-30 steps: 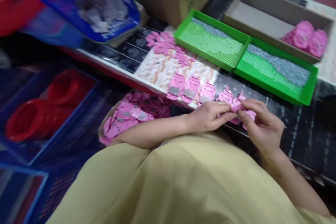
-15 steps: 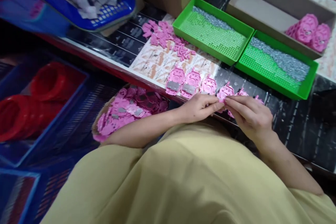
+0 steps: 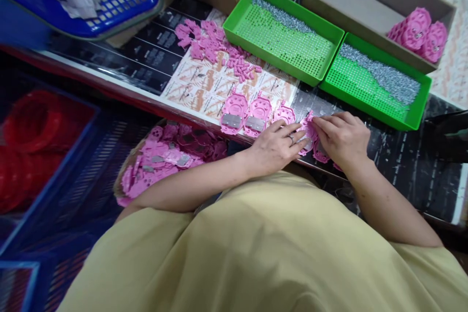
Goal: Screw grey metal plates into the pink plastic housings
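Observation:
A row of pink plastic casings, shaped like toy phones with stubby antennas, lies along the table's front edge. Two at the left, a casing [image 3: 234, 113] and its neighbour [image 3: 258, 114], have grey metal plates across their lower halves. My left hand [image 3: 276, 147], a ring on one finger, lies with fingers stretched over the lower part of the third casing [image 3: 284, 114] and reaches the fourth casing [image 3: 309, 131]. With fingertips pinched together, my right hand [image 3: 343, 139] touches the fourth casing's upper right side; whatever is between them is hidden. More casings are partly covered beneath this hand.
Small pink parts [image 3: 208, 41] are heaped behind the row. Two green trays [image 3: 281, 53] hold small metal pieces, with a cardboard box [image 3: 365, 7] behind. A blue basket [image 3: 146, 2] stands left. Below the edge sits a container of pink casings [image 3: 164, 161].
My left hand has gone from a pinch to outstretched fingers over the casings. My right hand stays pinched at the fourth casing, and its upper part now shows more. The view has shifted slightly.

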`<state>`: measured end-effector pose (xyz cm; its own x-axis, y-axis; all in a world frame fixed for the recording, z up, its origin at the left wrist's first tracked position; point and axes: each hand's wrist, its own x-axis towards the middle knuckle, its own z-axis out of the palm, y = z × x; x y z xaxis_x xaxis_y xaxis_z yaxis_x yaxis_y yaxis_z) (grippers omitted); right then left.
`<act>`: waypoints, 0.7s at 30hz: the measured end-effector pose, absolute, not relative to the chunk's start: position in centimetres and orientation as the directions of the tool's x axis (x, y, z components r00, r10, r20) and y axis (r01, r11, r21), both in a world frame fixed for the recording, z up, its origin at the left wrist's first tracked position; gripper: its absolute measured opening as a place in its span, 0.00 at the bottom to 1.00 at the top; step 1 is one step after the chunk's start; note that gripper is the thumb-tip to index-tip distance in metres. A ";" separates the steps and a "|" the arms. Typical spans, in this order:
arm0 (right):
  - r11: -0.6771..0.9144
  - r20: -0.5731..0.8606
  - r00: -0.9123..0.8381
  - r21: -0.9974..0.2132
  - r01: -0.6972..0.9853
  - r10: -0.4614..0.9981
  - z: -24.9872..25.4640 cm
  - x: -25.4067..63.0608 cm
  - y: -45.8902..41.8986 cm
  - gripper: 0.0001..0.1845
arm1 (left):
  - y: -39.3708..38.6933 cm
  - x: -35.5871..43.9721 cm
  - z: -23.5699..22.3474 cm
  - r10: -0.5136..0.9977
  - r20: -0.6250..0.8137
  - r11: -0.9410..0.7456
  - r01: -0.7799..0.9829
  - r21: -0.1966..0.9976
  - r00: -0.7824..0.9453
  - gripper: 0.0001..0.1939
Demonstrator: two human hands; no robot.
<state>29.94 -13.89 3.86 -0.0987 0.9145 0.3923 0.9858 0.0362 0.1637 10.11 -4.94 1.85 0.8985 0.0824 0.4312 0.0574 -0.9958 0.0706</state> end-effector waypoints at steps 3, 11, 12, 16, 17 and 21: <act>0.050 0.390 -0.148 0.252 0.966 0.909 3.8 29.9 -13.8 0.09 | -4.9 10.3 1.7 0.064 0.434 -0.998 0.053 0.036 0.899 0.13; 0.072 0.303 -0.163 0.291 0.954 0.939 4.6 29.1 -13.4 0.09 | -4.5 10.5 1.9 0.030 0.474 -1.000 0.031 0.006 0.880 0.12; 0.078 0.307 -0.176 0.307 0.948 0.935 4.7 28.9 -13.3 0.11 | -4.4 10.5 1.9 0.028 0.468 -0.999 0.032 -0.001 0.884 0.12; 0.138 0.352 -0.272 0.362 0.922 0.896 5.0 28.8 -13.3 0.11 | -5.0 10.9 1.8 0.037 0.441 -0.999 0.033 0.016 0.897 0.12; 0.154 0.365 -0.293 0.365 0.918 0.884 5.1 28.9 -13.3 0.11 | -5.2 11.0 1.7 0.043 0.444 -0.999 0.035 0.028 0.895 0.12; 0.178 0.397 -0.343 0.398 0.900 0.851 5.4 29.4 -13.0 0.09 | -4.4 10.8 2.0 0.073 0.451 -0.996 0.041 0.080 0.889 0.13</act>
<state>29.44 -13.04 5.39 -0.3435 0.8510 0.3973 0.9001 0.1775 0.3979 10.77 -4.38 2.03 0.8893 0.0727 0.4515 0.0408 -0.9960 0.0801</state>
